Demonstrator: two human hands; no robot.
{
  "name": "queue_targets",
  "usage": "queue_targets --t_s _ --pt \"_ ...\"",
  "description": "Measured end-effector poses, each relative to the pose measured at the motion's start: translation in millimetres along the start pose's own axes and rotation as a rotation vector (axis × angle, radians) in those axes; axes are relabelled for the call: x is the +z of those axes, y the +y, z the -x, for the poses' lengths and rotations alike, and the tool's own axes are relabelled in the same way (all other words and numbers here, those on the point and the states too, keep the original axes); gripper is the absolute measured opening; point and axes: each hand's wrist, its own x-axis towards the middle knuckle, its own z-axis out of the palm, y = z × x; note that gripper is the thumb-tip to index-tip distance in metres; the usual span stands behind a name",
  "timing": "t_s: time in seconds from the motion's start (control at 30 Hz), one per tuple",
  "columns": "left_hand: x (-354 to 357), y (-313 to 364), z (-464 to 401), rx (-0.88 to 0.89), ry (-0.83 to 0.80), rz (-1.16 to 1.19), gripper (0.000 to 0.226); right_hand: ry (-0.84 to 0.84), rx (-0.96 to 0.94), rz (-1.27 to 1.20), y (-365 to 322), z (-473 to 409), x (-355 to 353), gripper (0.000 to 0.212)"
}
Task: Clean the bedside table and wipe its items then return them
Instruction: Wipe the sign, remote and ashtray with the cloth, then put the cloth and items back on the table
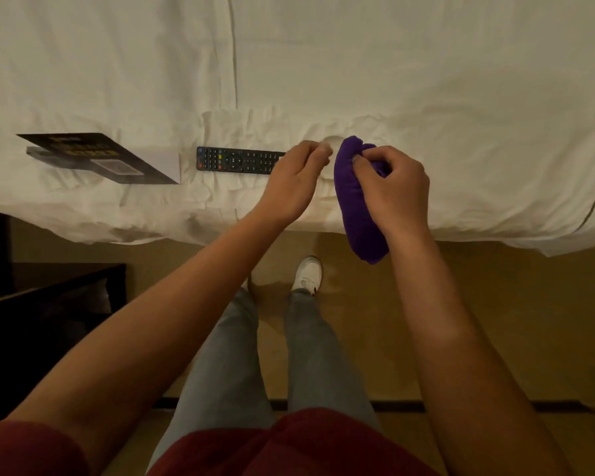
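A person stands at the edge of a bed (392,80), both hands raised over the white sheet, wiping items taken from a bedside table. The right hand (395,187) has its fingers (368,159) closed on a folded purple cloth (356,207), which hangs down past the mattress edge. The left hand (294,182) pinches a small pale object (327,147) between curled fingers, touching the cloth's upper end; the object is too blurred to identify.

A black remote control (239,160) lies on the sheet just left of the left hand, its long axis running left to right along the bed's edge, its right end hidden behind that hand. The left hand is clearly the nearer one, and a short reach to the left would likely meet the remote end-on. Further left, well apart from the remote, a dark card in a clear stand (97,158) lies flat on the sheet. Nothing stands between hand and remote.

The dark bench (49,304) sits at lower left, beside the bed, its top in shadow. Judging from the layout, the wiping is under way, with the items not yet returned.
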Motion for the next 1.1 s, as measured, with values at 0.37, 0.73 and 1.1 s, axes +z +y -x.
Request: queue_targets --t_s 0.37,0.73,1.1 --pt "-68.7 7.3 39.0 -0.147 -0.131 0.62 0.054 -0.126 -0.035 -0.438 -76.4 17.7 36.9 0.01" --pt "-198.7 -48.0 97.2 -0.017 0.236 1.186 0.053 -0.44 -0.079 -0.386 -163.8 79.2 157.9 0.029" --pt "-368.7 -166.0 207.9 -0.023 0.839 1.181 0.043 -0.786 -0.288 -0.138 -214.5 213.3 332.8 0.06"
